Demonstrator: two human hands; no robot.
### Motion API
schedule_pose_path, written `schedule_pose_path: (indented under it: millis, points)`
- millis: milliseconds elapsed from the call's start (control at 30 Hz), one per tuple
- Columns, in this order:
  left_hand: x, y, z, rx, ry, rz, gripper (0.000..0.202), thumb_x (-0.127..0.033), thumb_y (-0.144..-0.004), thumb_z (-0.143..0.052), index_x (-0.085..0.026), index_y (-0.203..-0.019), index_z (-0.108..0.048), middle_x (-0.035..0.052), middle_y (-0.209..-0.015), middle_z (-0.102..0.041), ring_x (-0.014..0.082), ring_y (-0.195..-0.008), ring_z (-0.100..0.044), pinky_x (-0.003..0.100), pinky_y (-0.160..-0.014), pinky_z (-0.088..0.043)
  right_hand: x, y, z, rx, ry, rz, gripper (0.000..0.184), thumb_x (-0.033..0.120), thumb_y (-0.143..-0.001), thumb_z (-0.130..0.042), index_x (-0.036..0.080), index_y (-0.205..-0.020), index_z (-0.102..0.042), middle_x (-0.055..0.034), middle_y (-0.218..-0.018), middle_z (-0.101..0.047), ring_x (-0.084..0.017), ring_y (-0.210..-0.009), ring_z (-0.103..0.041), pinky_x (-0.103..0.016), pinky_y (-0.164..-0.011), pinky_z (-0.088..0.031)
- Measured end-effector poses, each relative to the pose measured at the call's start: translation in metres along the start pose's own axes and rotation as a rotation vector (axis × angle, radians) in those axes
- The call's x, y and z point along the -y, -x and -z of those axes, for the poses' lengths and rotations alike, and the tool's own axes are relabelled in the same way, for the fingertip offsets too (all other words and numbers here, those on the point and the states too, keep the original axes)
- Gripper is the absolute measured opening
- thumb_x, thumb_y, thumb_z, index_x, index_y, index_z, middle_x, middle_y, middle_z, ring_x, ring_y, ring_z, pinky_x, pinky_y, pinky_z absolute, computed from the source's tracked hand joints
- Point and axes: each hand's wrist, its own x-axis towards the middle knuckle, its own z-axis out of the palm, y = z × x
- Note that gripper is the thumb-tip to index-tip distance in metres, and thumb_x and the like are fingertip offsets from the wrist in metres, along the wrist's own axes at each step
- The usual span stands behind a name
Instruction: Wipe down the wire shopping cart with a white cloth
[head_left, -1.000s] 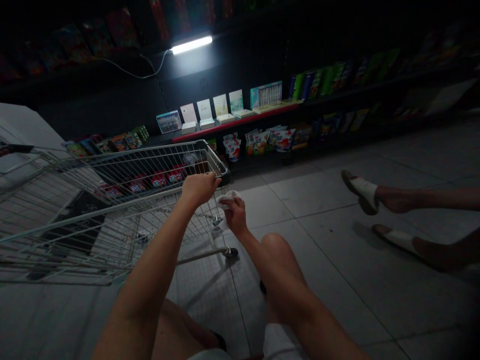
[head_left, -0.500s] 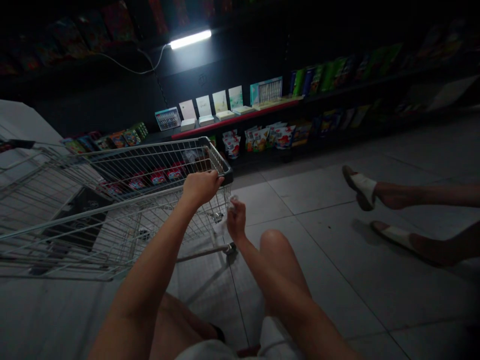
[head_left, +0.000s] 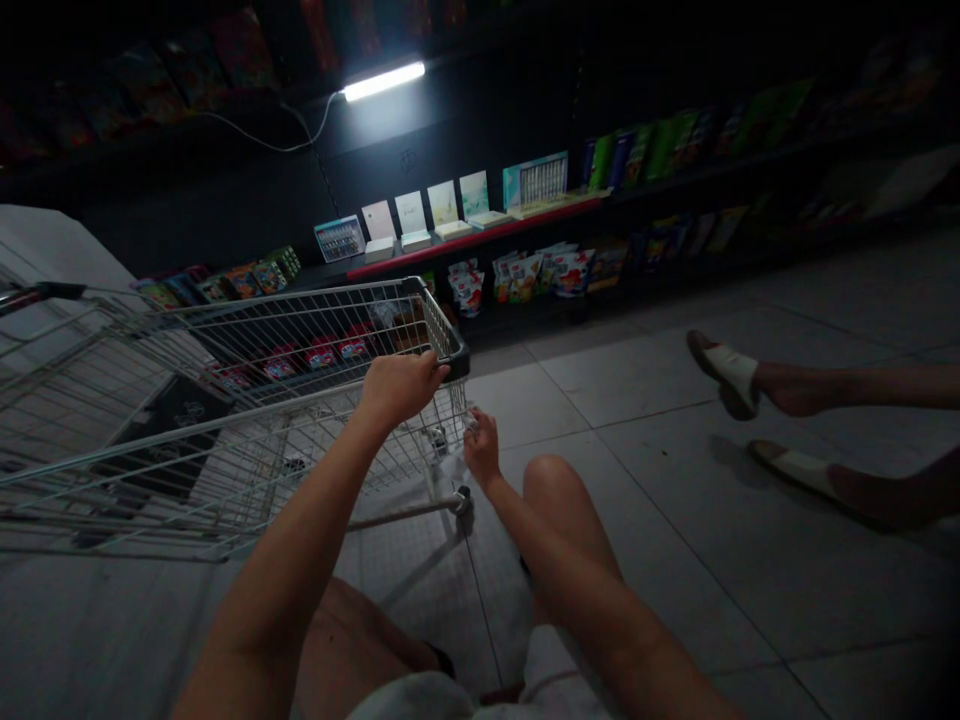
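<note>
A wire shopping cart [head_left: 300,300] lies tilted on the tiled floor at my left. My left hand [head_left: 401,385] is closed around the cart's top rim near its dark corner. Just below and to the right, my right hand [head_left: 480,445] is closed and pressed against the cart's end wires. A bit of white cloth [head_left: 469,418] shows at its fingertips. My bare knee [head_left: 555,480] sits right behind that hand.
A black bag [head_left: 172,430] lies inside the cart. Another person's feet in white sandals [head_left: 727,372] rest on the floor at the right. Dark shelves with cards and packets [head_left: 465,215] run along the back under a tube light [head_left: 382,80].
My right hand has risen a little along the cart's end wires, and less of the white cloth shows. My left hand keeps its grip on the rim.
</note>
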Motion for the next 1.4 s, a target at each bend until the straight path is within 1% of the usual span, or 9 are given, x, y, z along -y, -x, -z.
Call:
schedule_pose_path:
  millis: [133,267,367,467,667,800,933,1100,1400]
  points:
    - [0.0,0.009,0.003,0.018,-0.007,0.007,0.049,-0.051,-0.1,-0.026,-0.021,-0.104,-0.064,0.0103,-0.096,-0.076,0.0244,-0.085,-0.07,0.032,-0.069,-0.042,0.022,0.037,-0.018,-0.126,-0.099,-0.22,0.042,0.012,-0.075,-0.044,0.019,-0.114,-0.057,-0.0128,-0.114,-0.055,-0.026,-0.114,-0.049,-0.048,-0.102,-0.043]
    - [0.0,0.022,0.008,0.009,-0.028,-0.013,0.048,-0.05,-0.101,-0.026,-0.021,-0.102,-0.063,0.0099,-0.095,-0.075,0.0245,-0.085,-0.071,0.032,-0.065,-0.041,0.03,0.056,-0.006,-0.08,-0.25,-0.318,0.032,0.016,-0.076,-0.046,0.02,-0.104,-0.061,-0.0104,-0.104,-0.06,-0.024,-0.103,-0.056,-0.044,-0.094,-0.049]
    - [0.0,0.034,0.011,0.014,-0.033,-0.042,0.047,-0.05,-0.101,-0.025,-0.021,-0.101,-0.063,0.0091,-0.095,-0.075,0.0244,-0.086,-0.071,0.031,-0.064,-0.04,0.046,0.03,0.023,-0.249,-0.295,-0.331,0.031,0.021,-0.082,-0.045,0.018,-0.109,-0.06,-0.0121,-0.108,-0.059,-0.024,-0.104,-0.057,-0.044,-0.093,-0.049]
    - [0.001,0.046,0.014,0.012,-0.038,-0.055,0.048,-0.051,-0.101,-0.025,-0.021,-0.099,-0.063,0.0085,-0.094,-0.076,0.0244,-0.086,-0.071,0.031,-0.062,-0.04,0.086,-0.017,0.059,-0.396,-0.336,-0.149,0.031,0.024,-0.087,-0.049,0.02,-0.115,-0.06,-0.0121,-0.119,-0.056,-0.024,-0.115,-0.055,-0.044,-0.102,-0.046]
    - [0.001,0.068,0.022,0.033,-0.017,-0.102,0.047,-0.051,-0.101,-0.027,-0.022,-0.102,-0.063,0.0075,-0.096,-0.076,0.0239,-0.084,-0.071,0.032,-0.061,-0.039,0.145,-0.1,0.097,0.054,-0.401,0.333,0.026,0.026,-0.088,-0.048,0.025,-0.1,-0.071,-0.0045,-0.104,-0.067,-0.022,-0.112,-0.059,-0.046,-0.113,-0.036]
    - [0.001,0.079,0.025,0.033,-0.007,-0.115,0.049,-0.052,-0.101,-0.027,-0.021,-0.097,-0.064,0.0076,-0.091,-0.075,0.0233,-0.081,-0.07,0.032,-0.059,-0.037,0.132,-0.148,0.092,0.376,-0.517,0.328,0.026,0.026,-0.086,-0.048,0.02,-0.089,-0.073,-0.0027,-0.091,-0.07,-0.018,-0.097,-0.062,-0.039,-0.101,-0.045]
    - [-0.002,0.088,0.028,0.022,0.003,-0.12,0.048,-0.052,-0.1,-0.029,-0.021,-0.092,-0.064,0.0064,-0.085,-0.075,0.0215,-0.076,-0.069,0.031,-0.056,-0.033,0.117,-0.179,0.074,0.436,-0.551,0.221,0.021,0.03,-0.078,-0.055,0.017,-0.079,-0.071,-0.0035,-0.086,-0.069,-0.017,-0.086,-0.061,-0.031,-0.083,-0.047]
    - [-0.003,0.1,0.026,-0.069,0.017,-0.171,0.042,-0.05,-0.099,-0.04,-0.02,-0.084,-0.064,0.0037,-0.076,-0.074,0.0189,-0.067,-0.067,0.03,-0.052,-0.026,0.12,-0.172,0.07,0.432,-0.597,0.162,0.021,0.029,-0.075,-0.05,0.018,-0.072,-0.068,-0.002,-0.078,-0.066,-0.016,-0.079,-0.059,-0.03,-0.082,-0.046]
    - [0.009,0.14,0.026,-0.341,0.098,-0.339,0.038,-0.045,-0.097,-0.048,-0.02,-0.071,-0.058,-0.0017,-0.059,-0.063,0.0141,-0.053,-0.056,0.029,-0.05,-0.026,0.154,-0.125,0.103,0.434,-0.44,0.425,0.019,0.022,-0.077,-0.047,0.019,-0.077,-0.065,-0.0036,-0.079,-0.068,-0.019,-0.082,-0.06,-0.039,-0.093,-0.046]
